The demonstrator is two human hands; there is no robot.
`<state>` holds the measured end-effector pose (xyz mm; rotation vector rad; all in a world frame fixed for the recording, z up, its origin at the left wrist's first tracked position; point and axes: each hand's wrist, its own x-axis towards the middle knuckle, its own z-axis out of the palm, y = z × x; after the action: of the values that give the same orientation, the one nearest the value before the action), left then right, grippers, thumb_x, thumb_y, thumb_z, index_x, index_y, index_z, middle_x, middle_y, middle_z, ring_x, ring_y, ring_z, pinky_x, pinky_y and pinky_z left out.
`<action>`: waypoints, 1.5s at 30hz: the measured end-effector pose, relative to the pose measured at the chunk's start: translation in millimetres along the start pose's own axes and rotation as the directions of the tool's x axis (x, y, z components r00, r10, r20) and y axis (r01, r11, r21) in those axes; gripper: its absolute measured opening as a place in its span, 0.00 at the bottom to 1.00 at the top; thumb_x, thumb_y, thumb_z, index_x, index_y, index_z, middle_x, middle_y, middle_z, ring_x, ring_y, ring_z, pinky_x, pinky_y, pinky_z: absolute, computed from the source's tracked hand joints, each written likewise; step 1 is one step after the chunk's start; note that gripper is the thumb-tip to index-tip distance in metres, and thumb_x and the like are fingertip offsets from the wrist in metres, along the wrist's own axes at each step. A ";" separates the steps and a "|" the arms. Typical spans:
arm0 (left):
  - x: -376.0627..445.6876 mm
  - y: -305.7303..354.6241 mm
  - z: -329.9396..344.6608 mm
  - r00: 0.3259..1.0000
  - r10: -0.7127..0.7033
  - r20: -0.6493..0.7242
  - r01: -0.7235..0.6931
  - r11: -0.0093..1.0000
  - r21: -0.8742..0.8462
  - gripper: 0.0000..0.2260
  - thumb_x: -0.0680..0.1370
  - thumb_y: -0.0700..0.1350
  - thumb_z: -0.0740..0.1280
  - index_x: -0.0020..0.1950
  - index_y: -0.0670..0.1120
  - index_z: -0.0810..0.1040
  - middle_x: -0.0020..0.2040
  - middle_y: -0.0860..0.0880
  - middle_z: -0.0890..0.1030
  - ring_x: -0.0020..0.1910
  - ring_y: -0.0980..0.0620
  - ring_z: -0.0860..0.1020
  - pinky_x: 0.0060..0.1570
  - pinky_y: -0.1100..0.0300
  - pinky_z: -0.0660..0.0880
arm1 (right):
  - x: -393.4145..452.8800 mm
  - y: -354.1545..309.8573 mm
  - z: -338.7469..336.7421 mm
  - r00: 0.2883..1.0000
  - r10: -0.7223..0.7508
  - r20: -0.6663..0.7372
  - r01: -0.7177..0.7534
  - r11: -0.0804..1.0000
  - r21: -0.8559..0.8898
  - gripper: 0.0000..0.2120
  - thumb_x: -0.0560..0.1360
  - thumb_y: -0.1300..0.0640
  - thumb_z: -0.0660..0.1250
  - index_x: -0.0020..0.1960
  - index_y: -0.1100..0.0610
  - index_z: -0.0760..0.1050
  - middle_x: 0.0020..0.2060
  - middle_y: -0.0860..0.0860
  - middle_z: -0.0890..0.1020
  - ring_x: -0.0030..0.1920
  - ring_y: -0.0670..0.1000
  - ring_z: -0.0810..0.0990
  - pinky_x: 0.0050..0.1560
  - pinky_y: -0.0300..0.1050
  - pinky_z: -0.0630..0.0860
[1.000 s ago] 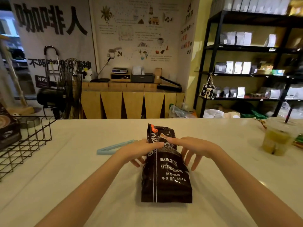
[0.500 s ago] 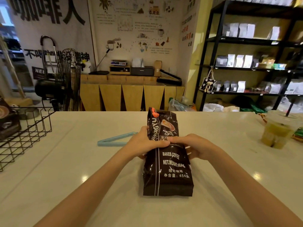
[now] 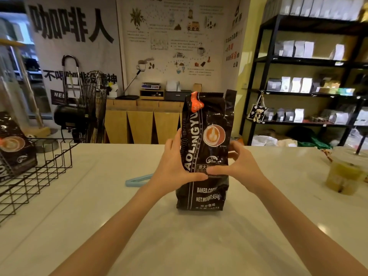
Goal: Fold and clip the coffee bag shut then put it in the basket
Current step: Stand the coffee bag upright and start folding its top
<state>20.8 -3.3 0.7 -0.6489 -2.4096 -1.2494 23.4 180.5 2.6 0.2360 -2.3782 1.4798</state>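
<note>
A black coffee bag (image 3: 206, 136) with white lettering and an orange top corner stands upright on the white table (image 3: 139, 246), its top unfolded. My left hand (image 3: 175, 166) grips its left side and my right hand (image 3: 239, 166) grips its right side, thumbs meeting across the front. A light blue clip (image 3: 137, 179) lies on the table just left of my left hand, partly hidden by it. The black wire basket (image 3: 39, 172) stands at the table's left edge.
Another dark coffee bag (image 3: 14, 146) sits inside the basket. A plastic cup of yellow-green drink (image 3: 346, 172) stands at the right edge of the table. A floor fan, a wooden counter and black shelves with bags are beyond the table.
The bag lay flat on the table a second ago. Both hands closed around its middle and raised it upright onto its base.
</note>
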 end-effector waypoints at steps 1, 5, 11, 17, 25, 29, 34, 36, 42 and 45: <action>-0.6 -1.2 0.2 1.000 0.006 0.000 -0.006 1.000 -0.001 0.55 0.58 0.51 0.79 0.73 0.51 0.45 0.65 0.49 0.62 0.62 0.57 0.63 0.64 0.55 0.66 | -0.2 2.1 0.4 1.000 -0.012 -0.007 0.012 1.000 0.006 0.39 0.52 0.53 0.81 0.59 0.53 0.69 0.52 0.47 0.79 0.53 0.46 0.77 0.50 0.44 0.77; -2.3 -6.8 3.8 1.000 0.007 0.012 -0.007 1.000 0.001 0.54 0.57 0.51 0.79 0.73 0.51 0.47 0.64 0.51 0.62 0.61 0.59 0.62 0.63 0.59 0.66 | -1.0 8.5 3.2 1.000 -0.014 0.009 0.014 1.000 0.010 0.40 0.51 0.53 0.81 0.60 0.53 0.68 0.53 0.47 0.78 0.54 0.46 0.76 0.51 0.42 0.76; -1.0 -10.2 8.4 0.998 -0.034 0.057 0.038 0.997 -0.074 0.50 0.59 0.51 0.78 0.72 0.53 0.51 0.65 0.55 0.64 0.62 0.59 0.64 0.64 0.55 0.67 | 3.5 0.8 -1.8 0.994 0.008 0.113 -0.016 0.997 0.069 0.52 0.52 0.50 0.79 0.69 0.51 0.55 0.62 0.49 0.71 0.66 0.52 0.69 0.58 0.42 0.71; 5.9 -4.2 6.4 0.993 -0.026 0.118 0.040 0.993 -0.115 0.46 0.61 0.47 0.78 0.69 0.56 0.53 0.53 0.66 0.65 0.58 0.61 0.67 0.60 0.59 0.68 | 18.7 -72.6 -16.3 0.782 -0.586 -0.212 0.458 0.772 -0.441 0.46 0.62 0.43 0.72 0.72 0.52 0.52 0.72 0.54 0.58 0.71 0.49 0.52 0.71 0.48 0.51; 7.8 -2.6 8.1 0.991 -0.042 0.128 0.053 0.995 -0.086 0.46 0.62 0.48 0.77 0.71 0.52 0.52 0.67 0.52 0.68 0.65 0.54 0.68 0.63 0.57 0.67 | 61.8 -114.5 30.4 0.581 -0.461 0.671 0.641 -0.248 -0.726 0.16 0.73 0.44 0.61 0.52 0.54 0.78 0.53 0.52 0.82 0.66 0.56 0.70 0.72 0.64 0.40; 7.1 -4.8 8.9 0.989 -0.083 0.120 0.099 0.985 -0.139 0.46 0.63 0.47 0.77 0.71 0.54 0.51 0.58 0.60 0.66 0.58 0.62 0.65 0.57 0.64 0.65 | 72.2 -104.0 37.1 0.563 -0.445 0.696 0.634 -0.307 -0.710 0.11 0.73 0.47 0.63 0.44 0.52 0.81 0.42 0.49 0.85 0.57 0.52 0.77 0.73 0.61 0.52; 5.2 -2.5 19.2 0.991 -0.109 0.075 0.127 0.938 -0.323 0.32 0.67 0.52 0.72 0.61 0.64 0.55 0.52 0.65 0.70 0.55 0.60 0.71 0.57 0.59 0.70 | 87.3 -91.8 37.1 0.457 -0.594 0.662 0.533 -0.413 -0.738 0.15 0.58 0.42 0.75 0.22 0.50 0.77 0.21 0.43 0.79 0.35 0.47 0.80 0.53 0.49 0.62; 7.6 -1.0 27.0 0.991 -0.132 0.015 0.128 0.921 -0.369 0.27 0.68 0.55 0.70 0.61 0.63 0.59 0.55 0.61 0.72 0.58 0.56 0.72 0.57 0.58 0.70 | 88.7 -94.2 38.0 0.403 -0.629 0.664 0.545 -0.418 -0.727 0.19 0.58 0.36 0.73 0.21 0.51 0.77 0.19 0.44 0.78 0.32 0.47 0.79 0.50 0.47 0.61; 10.0 0.2 48.2 0.960 -0.193 -0.202 0.105 0.919 -0.380 0.27 0.66 0.63 0.65 0.62 0.55 0.67 0.57 0.55 0.77 0.56 0.56 0.75 0.57 0.57 0.71 | 89.9 -100.7 42.8 0.451 -0.647 0.614 0.662 -0.218 -0.717 0.32 0.68 0.35 0.51 0.19 0.55 0.74 0.18 0.47 0.66 0.24 0.48 0.70 0.46 0.44 0.76; 9.5 -4.0 51.2 0.957 -0.154 -0.247 0.057 0.932 -0.359 0.24 0.68 0.62 0.66 0.61 0.54 0.68 0.55 0.56 0.78 0.54 0.57 0.76 0.55 0.59 0.73 | 91.6 -101.9 41.7 0.472 -0.619 0.627 0.706 -0.161 -0.690 0.34 0.70 0.36 0.47 0.23 0.60 0.74 0.21 0.50 0.67 0.27 0.51 0.66 0.50 0.50 0.72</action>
<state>5.8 39.3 -25.5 -0.4070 -2.0398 -1.7132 -38.4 100.6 104.3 1.0387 -2.0264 -0.5661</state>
